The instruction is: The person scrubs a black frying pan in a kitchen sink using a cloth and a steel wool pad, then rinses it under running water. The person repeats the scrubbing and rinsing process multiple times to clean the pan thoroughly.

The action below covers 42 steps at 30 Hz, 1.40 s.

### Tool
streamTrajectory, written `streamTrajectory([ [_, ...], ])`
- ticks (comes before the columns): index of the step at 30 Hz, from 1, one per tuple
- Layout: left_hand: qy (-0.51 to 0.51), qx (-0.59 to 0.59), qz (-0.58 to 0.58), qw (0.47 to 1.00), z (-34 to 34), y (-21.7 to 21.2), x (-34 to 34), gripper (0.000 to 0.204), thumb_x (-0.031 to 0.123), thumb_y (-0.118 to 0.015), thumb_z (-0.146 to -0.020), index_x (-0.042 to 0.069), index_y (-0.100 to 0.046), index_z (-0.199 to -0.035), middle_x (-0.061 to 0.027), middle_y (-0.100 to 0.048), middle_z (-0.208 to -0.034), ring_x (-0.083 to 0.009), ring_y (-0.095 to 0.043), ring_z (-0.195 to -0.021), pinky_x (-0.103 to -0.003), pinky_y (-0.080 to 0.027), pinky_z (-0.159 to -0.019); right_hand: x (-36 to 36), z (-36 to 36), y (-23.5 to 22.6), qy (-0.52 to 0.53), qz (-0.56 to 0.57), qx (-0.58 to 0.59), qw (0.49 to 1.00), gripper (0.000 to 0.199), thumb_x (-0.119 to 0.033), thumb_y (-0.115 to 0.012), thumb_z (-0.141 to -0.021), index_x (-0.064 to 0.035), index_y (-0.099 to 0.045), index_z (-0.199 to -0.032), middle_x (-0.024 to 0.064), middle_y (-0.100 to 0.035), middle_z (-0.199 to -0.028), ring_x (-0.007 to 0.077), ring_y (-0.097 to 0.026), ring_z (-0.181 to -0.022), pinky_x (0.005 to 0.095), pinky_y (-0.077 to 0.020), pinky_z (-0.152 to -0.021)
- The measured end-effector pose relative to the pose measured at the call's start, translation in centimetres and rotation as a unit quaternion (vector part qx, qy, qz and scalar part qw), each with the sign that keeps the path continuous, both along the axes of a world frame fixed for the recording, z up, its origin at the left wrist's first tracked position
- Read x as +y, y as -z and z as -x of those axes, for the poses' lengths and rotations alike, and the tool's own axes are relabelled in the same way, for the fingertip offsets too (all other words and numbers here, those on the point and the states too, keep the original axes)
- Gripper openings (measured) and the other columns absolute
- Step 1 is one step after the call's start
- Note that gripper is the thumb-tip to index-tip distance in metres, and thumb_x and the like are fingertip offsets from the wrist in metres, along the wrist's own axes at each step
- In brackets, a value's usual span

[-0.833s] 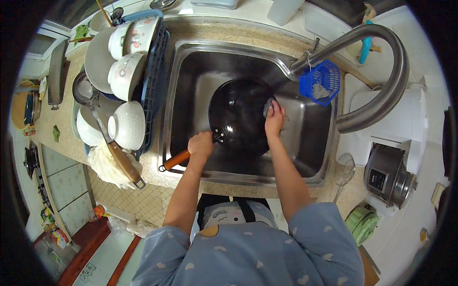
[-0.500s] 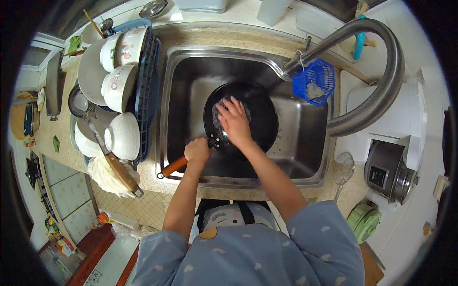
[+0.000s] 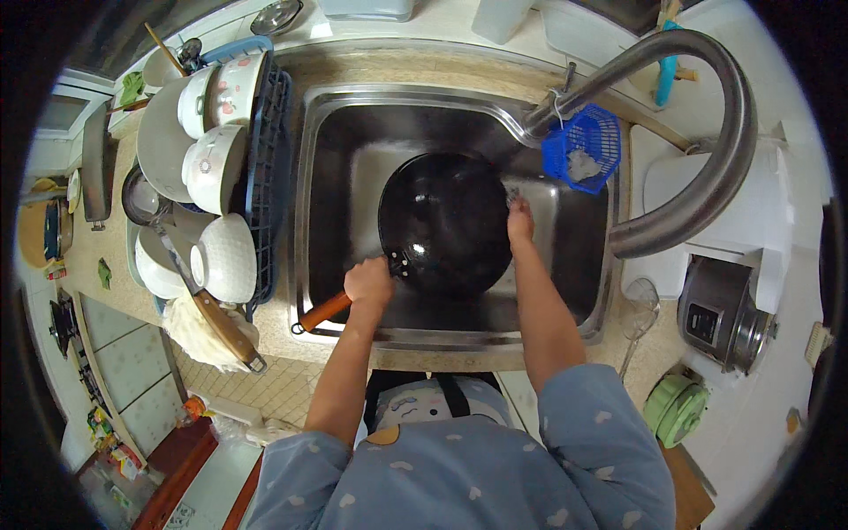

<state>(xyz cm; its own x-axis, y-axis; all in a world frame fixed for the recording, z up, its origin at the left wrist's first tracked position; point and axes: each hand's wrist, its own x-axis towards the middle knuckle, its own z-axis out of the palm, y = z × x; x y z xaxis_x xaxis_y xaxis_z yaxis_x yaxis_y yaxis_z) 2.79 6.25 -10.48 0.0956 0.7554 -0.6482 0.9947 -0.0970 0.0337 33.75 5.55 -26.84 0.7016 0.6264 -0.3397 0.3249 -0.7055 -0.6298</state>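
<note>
Left hand (image 3: 369, 283) clamped round the wok (image 3: 446, 223) handle over the sink (image 3: 305, 177); right hand (image 3: 519, 219) curled on the wok's right rim, can't tell what it grips.

Illumination is even and moderately bright, from overhead. Glare streaks the curved steel faucet (image 3: 698, 168) and the sink (image 3: 459, 331) rim below it. The black wok (image 3: 446, 225) left of the faucet shows small highlights. Focus is sharp at centre; fisheye distortion bends edges, and a black vignette rings the frame.
</note>
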Motion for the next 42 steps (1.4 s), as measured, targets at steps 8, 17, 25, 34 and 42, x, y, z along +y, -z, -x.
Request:
streamTrajectory([
  [8,0.025,-0.005,-0.037,0.999,0.4,0.2,-0.5,0.015,0.019,-0.065,-0.069,0.011,-0.063,-0.081,-0.0106,-0.065,-0.085,-0.0271,-0.064,-0.081,-0.036,-0.052,-0.07,-8.2,9.7,-8.7,0.371,-0.105,0.572,0.724,0.055,-0.042,-0.024,-0.092,-0.0036,-0.033,-0.13,0.0089,-0.041,-0.13,0.0305,-0.041,-0.115,0.0399,-0.0353,-0.095],
  [17,0.048,-0.033,-0.048,0.997,-0.9,0.2,0.0,0.012,0.016,-0.062,-0.07,0.011,-0.063,-0.08,-0.0117,-0.065,-0.084,-0.0284,-0.064,-0.08,-0.037,-0.051,-0.07,-9.1,17.7,-8.4,0.23,-0.115,0.079,0.963,0.057,-0.021,-0.041,-0.091,-0.0071,-0.013,-0.138,0.0158,-0.022,-0.14,0.0366,-0.02,-0.127,0.0416,-0.0186,-0.103],
  [25,0.049,-0.034,-0.059,0.997,0.2,1.8,-0.4,0.017,0.016,-0.062,-0.07,0.011,-0.062,-0.087,-0.0112,-0.065,-0.086,-0.0284,-0.064,-0.08,-0.037,-0.051,-0.07,-3.6,12.7,-10.3,-0.024,0.01,-0.136,0.99,0.051,-0.03,-0.043,-0.087,-0.0175,-0.03,-0.134,0.0119,-0.03,-0.137,0.0342,-0.023,-0.127,0.0577,-0.0199,-0.098],
  [34,0.04,-0.021,-0.046,0.998,-1.1,-0.2,-0.1,0.017,0.015,-0.059,-0.072,0.01,-0.061,-0.088,-0.0119,-0.064,-0.088,-0.0297,-0.063,-0.082,-0.038,-0.051,-0.07,-4.6,9.4,-7.5,0.02,-0.038,-0.188,0.981,0.047,-0.023,-0.043,-0.087,-0.0012,-0.036,-0.128,0.0198,-0.034,-0.133,0.0411,-0.028,-0.122,0.0476,-0.0246,-0.1],
  [42,0.045,-0.009,-0.045,0.998,-0.5,1.4,-0.3,0.017,0.017,-0.06,-0.072,0.011,-0.061,-0.089,-0.0107,-0.065,-0.089,-0.0279,-0.063,-0.083,-0.036,-0.051,-0.071,-5.3,16.5,-16.6,-0.321,-0.156,-0.186,0.915,0.045,-0.022,-0.045,-0.086,-0.0112,-0.039,-0.129,0.0132,-0.031,-0.137,0.0355,-0.026,-0.126,0.0544,-0.0187,-0.101],
])
